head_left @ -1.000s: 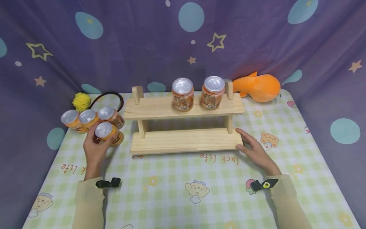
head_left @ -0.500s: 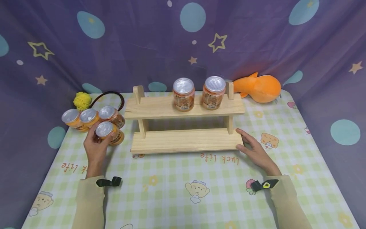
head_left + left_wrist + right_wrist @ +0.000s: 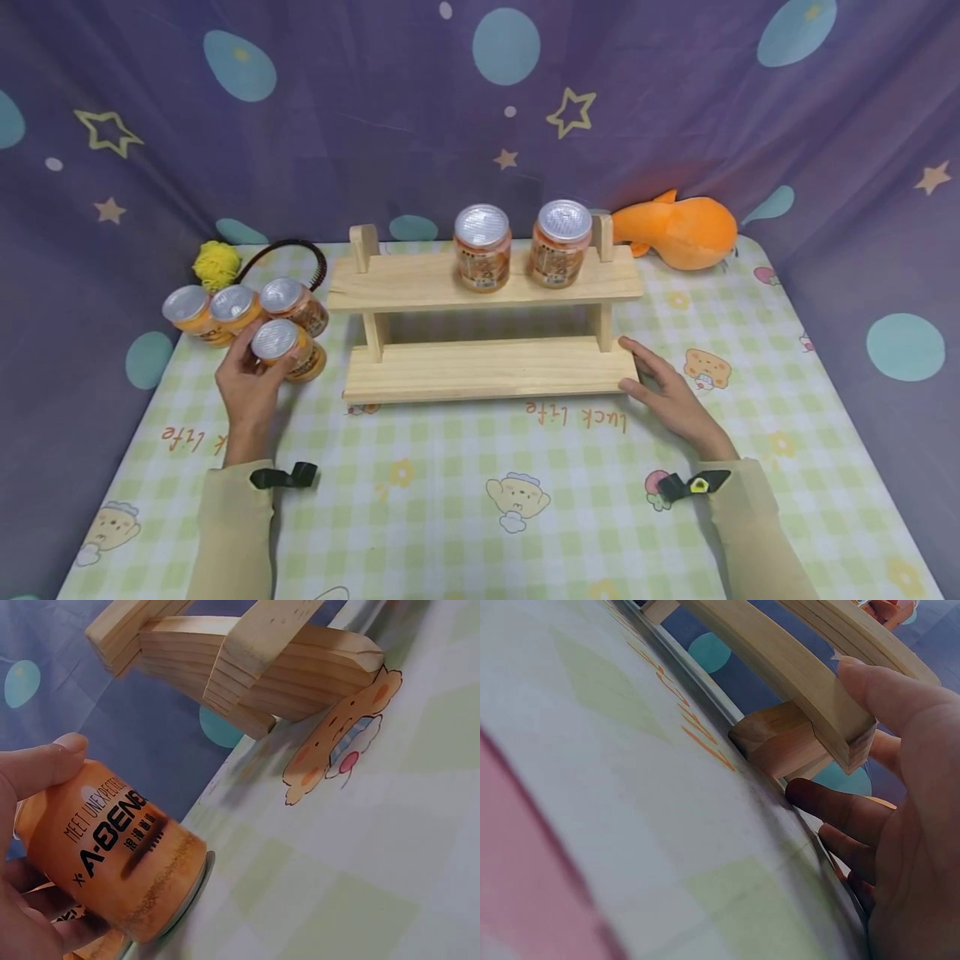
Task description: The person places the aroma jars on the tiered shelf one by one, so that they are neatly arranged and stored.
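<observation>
My left hand (image 3: 251,392) grips an orange jar (image 3: 306,360) with a ridged silver lid, thumb on one side and fingers round the other. In the left wrist view the jar (image 3: 124,855) shows black lettering and tilts in the picture, its base right at the tablecloth. Close behind it stand three more silver-lidded jars (image 3: 296,310). At the right end of a two-tier wooden shelf (image 3: 487,371), my right hand (image 3: 675,400) holds the lower board, its thumb and fingers astride the board's end (image 3: 840,742). Two jars (image 3: 480,258) stand on the shelf's upper board.
A yellow pompom (image 3: 217,265) and a dark coiled band (image 3: 300,244) lie at the back left. An orange plush toy (image 3: 686,232) rests at the back right. Checked cloth (image 3: 450,517) covers the table, and a purple curtain (image 3: 337,125) hangs behind.
The head view shifts very slightly. Both hands stay almost in place, the left still on its jar and the right still at the shelf's end.
</observation>
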Available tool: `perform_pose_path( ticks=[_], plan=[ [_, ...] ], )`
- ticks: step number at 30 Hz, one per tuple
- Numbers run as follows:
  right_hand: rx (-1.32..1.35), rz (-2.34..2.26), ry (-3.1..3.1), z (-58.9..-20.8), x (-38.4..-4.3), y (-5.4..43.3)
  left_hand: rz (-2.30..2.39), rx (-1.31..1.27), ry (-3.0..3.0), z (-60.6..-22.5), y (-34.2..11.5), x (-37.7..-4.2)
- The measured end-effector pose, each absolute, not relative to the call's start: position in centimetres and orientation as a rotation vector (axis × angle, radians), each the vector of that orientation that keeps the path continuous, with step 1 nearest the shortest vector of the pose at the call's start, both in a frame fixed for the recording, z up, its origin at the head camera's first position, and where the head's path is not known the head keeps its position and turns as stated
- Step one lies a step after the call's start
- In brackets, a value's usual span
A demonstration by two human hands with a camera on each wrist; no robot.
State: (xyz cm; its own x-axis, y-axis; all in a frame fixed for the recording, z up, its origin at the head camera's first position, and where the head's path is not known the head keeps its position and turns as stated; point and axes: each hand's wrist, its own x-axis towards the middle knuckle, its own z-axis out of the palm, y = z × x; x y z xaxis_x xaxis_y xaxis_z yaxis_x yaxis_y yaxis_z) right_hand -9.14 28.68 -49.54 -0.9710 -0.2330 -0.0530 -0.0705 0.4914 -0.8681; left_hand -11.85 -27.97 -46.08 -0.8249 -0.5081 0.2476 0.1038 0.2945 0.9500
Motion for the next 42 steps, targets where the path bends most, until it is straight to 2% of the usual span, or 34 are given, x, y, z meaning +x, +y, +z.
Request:
perform_pose_path(
  ticks=[11, 22, 38, 42],
  plan=[
    [-0.258, -1.493, 2.571, -49.8, -9.1, 28.8, -1.542, 0.431, -2.040, -44.8, -28.0, -11.6],
    [-0.243, -1.478, 2.564, -49.9, -9.1, 28.8, -1.719, 0.351, -1.855, -42.6, -27.5, -10.5],
    [-0.280, -1.504, 2.568, -49.9, -9.1, 28.9, -1.878, 0.021, -1.702, -38.0, -25.2, -9.4],
    [-0.268, -1.485, 2.573, -49.8, -9.1, 28.8, -1.856, 0.008, -1.726, -36.9, -24.6, -9.3]
  ],
)
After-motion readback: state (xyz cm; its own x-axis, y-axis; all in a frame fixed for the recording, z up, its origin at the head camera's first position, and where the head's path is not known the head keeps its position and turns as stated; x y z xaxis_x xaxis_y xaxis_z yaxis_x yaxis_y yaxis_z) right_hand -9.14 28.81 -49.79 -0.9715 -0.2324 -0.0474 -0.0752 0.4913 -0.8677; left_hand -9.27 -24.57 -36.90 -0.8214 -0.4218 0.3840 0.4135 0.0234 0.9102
